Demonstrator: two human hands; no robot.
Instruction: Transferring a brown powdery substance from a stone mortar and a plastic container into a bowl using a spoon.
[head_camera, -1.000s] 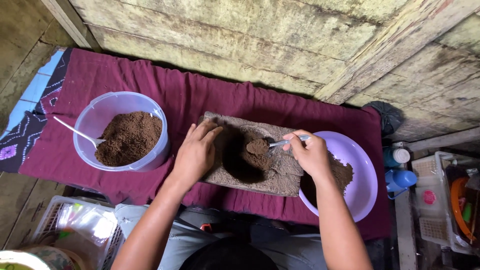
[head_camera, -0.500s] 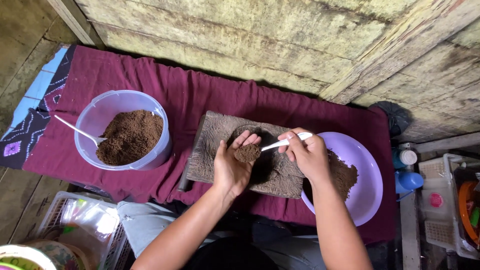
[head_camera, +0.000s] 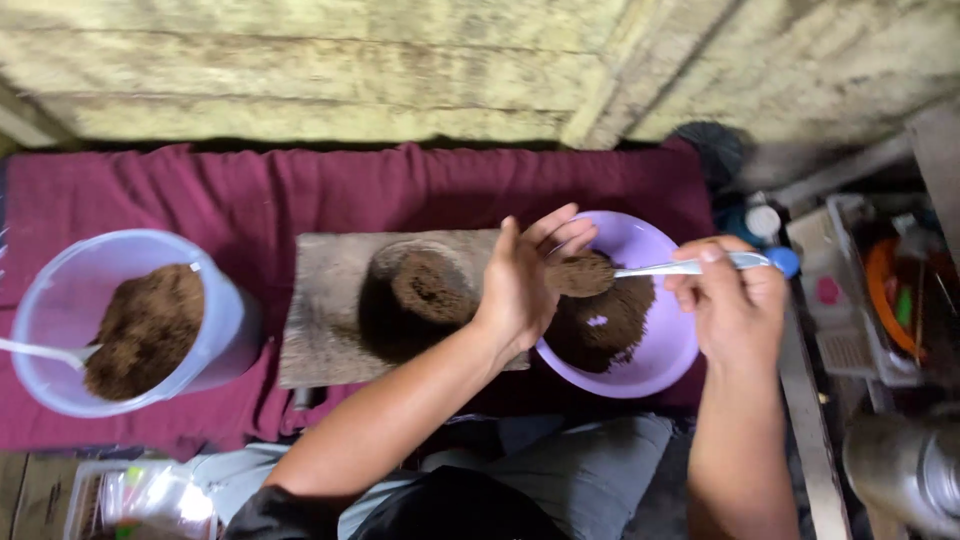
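A maroon cloth (head_camera: 300, 195) covers the work surface below a weathered plank wall (head_camera: 350, 70). On the cloth, at the left, sits a clear plastic tub (head_camera: 225, 320) part-filled with brown crumbly powder, a white spoon handle (head_camera: 40, 352) resting in it. In the middle lies a wooden block (head_camera: 320, 310) with a round hollow; a packed disc of brown powder (head_camera: 430, 288) sits in that hollow. Just right of the block, touching its edge, is a purple bowl (head_camera: 660, 355) holding a loose heap of the same brown powder (head_camera: 600, 325).

Left hand (head_camera: 520, 285): held on edge over the seam between block and bowl, fingers straight and together, slightly cupped, palm facing right. It grips nothing; the palm side meets a small lump of powder (head_camera: 582, 274) carried on the spoon.

Right hand (head_camera: 735, 305): closed around the handle of a metal spoon (head_camera: 680, 268), thumb on top, over the bowl's right rim. The spoon lies level, its bowl end loaded and pointing left, above the purple bowl.

Right of the bowl: a crate of mixed plastic items (head_camera: 880, 290), blurred.
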